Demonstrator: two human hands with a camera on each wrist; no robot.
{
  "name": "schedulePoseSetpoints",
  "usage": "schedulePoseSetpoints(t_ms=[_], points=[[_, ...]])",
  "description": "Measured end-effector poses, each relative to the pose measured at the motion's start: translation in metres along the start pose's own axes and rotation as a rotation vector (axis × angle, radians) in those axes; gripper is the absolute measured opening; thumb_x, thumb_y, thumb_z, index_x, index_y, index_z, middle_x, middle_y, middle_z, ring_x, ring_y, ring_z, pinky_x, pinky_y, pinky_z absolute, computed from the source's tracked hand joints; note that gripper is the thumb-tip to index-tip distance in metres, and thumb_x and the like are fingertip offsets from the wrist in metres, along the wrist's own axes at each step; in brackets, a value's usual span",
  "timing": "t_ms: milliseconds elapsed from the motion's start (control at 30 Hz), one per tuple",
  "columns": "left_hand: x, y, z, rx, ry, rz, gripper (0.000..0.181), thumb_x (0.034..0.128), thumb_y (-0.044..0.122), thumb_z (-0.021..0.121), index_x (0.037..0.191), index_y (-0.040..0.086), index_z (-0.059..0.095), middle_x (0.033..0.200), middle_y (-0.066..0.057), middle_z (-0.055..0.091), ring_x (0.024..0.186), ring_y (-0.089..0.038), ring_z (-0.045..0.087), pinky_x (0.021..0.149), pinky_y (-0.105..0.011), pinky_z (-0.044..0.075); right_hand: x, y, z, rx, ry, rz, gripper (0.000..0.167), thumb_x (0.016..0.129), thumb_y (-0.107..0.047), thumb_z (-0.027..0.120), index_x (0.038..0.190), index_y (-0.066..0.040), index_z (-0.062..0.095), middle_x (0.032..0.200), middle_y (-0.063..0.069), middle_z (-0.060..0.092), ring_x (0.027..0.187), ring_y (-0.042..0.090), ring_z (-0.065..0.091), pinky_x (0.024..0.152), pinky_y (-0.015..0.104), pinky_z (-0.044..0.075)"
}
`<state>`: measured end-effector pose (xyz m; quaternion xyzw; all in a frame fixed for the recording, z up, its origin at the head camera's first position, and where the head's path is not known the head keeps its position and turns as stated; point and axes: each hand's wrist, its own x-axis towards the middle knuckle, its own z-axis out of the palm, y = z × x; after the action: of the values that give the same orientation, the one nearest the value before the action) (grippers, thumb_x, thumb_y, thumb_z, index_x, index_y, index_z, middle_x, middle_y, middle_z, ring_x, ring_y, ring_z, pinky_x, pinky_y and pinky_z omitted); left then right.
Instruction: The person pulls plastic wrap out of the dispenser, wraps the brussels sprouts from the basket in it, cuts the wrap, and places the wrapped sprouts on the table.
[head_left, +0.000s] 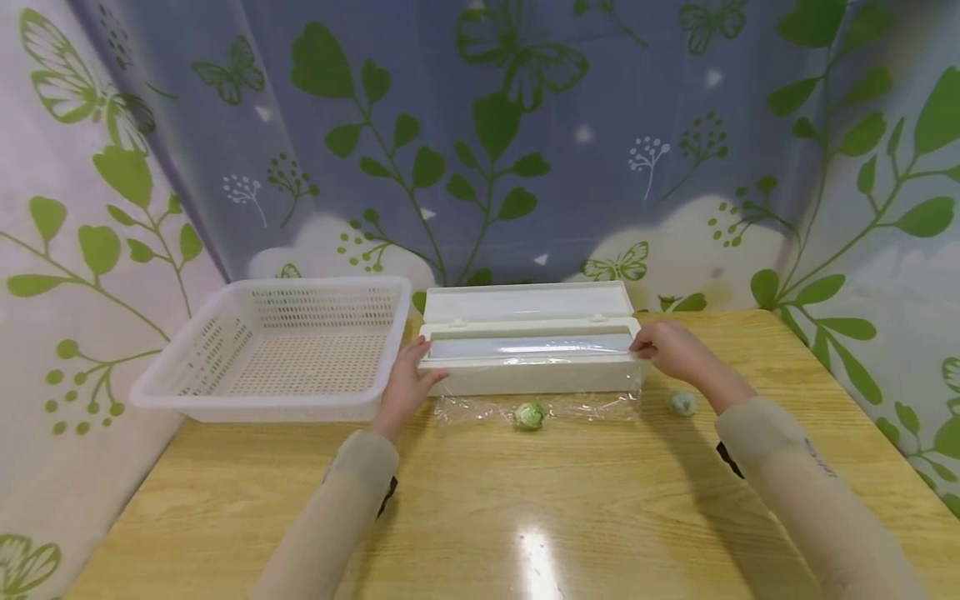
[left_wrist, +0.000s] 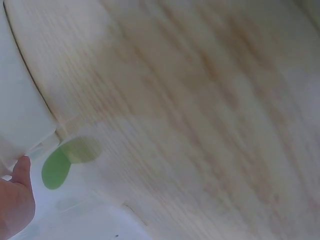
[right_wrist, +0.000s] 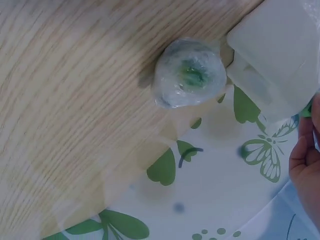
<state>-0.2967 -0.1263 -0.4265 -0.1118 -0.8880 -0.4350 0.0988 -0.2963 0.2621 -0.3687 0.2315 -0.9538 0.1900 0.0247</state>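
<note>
A white cling film dispenser (head_left: 525,379) stands on the table with its lid (head_left: 525,302) raised and a roll of film (head_left: 517,347) inside. Clear cling film (head_left: 585,407) hangs over its front edge and covers a small green and white vegetable, like a Brussels sprout (head_left: 529,416). My left hand (head_left: 406,385) grips the dispenser's left end, thumb on the front. At the right end, my right hand (head_left: 670,350) pinches a small green piece (right_wrist: 306,110), mostly hidden by the fingers. A wrapped vegetable (right_wrist: 190,74) lies right of the dispenser.
To the left stands a white plastic basket (head_left: 262,402) with perforated walls, close to my left hand. The wooden table (head_left: 450,517) ends at a patterned curtain (head_left: 480,167) behind and at the sides.
</note>
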Motion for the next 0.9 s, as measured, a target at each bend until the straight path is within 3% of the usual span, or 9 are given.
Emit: schedulePoseSetpoints(t_ms=[333,500,633,700,800,900], points=[[0.0,0.002,-0.002,0.067,-0.024,-0.007,0.062,0.0786,0.019,0.065,0.125,-0.011,0.038,0.137,-0.02,0.029,0.125,-0.032,0.026,0.102,-0.038,0.022,-0.003,0.004,0.005,0.045,0.035,0.013,0.013,0.08,0.01,0.055,0.087,0.005,0.065,0.085,0.017,0.062,0.081,0.035,0.057,0.07,0.042,0.048],[0.003,0.009,-0.002,0.168,-0.092,-0.007,0.066,0.0807,0.022,0.064,0.129,-0.011,0.033,0.139,-0.022,0.023,0.127,-0.034,0.022,0.103,-0.041,0.018,-0.005,0.006,0.005,0.053,0.058,0.015,0.014,0.08,0.011,0.055,0.089,0.007,0.064,0.086,0.019,0.062,0.081,0.035,0.057,0.069,0.042,0.048],[-0.003,0.015,0.002,0.258,-0.167,0.0,0.075,0.083,0.029,0.06,0.135,-0.007,0.021,0.142,-0.025,0.008,0.129,-0.039,0.008,0.103,-0.046,0.011,-0.008,0.01,0.007,0.042,0.099,-0.002,0.014,0.079,0.009,0.057,0.09,0.006,0.065,0.087,0.019,0.062,0.082,0.035,0.057,0.07,0.043,0.048],[-0.011,0.016,0.006,0.353,-0.194,0.058,0.073,0.085,0.032,0.057,0.138,-0.002,0.019,0.141,-0.027,0.003,0.128,-0.043,0.001,0.101,-0.051,0.012,-0.009,0.012,0.01,0.026,0.125,-0.022,0.013,0.079,0.007,0.059,0.09,0.005,0.066,0.087,0.017,0.063,0.082,0.035,0.058,0.07,0.042,0.048],[-0.024,0.018,0.008,0.567,-0.202,0.163,0.063,0.0888,0.036,0.049,0.14,0.008,0.024,0.142,-0.027,0.0,0.127,-0.045,-0.005,0.094,-0.062,0.016,-0.01,0.013,0.013,-0.004,0.155,-0.057,0.012,0.078,0.005,0.061,0.089,0.004,0.067,0.086,0.016,0.064,0.081,0.033,0.059,0.069,0.042,0.048],[-0.033,0.021,0.006,0.669,-0.224,0.253,0.052,0.0927,0.034,0.042,0.139,0.015,0.029,0.143,-0.023,0.001,0.128,-0.04,-0.005,0.087,-0.069,0.013,-0.009,0.011,0.013,-0.038,0.179,-0.087,0.012,0.078,0.005,0.062,0.088,0.004,0.067,0.084,0.016,0.064,0.08,0.032,0.059,0.069,0.042,0.048]])
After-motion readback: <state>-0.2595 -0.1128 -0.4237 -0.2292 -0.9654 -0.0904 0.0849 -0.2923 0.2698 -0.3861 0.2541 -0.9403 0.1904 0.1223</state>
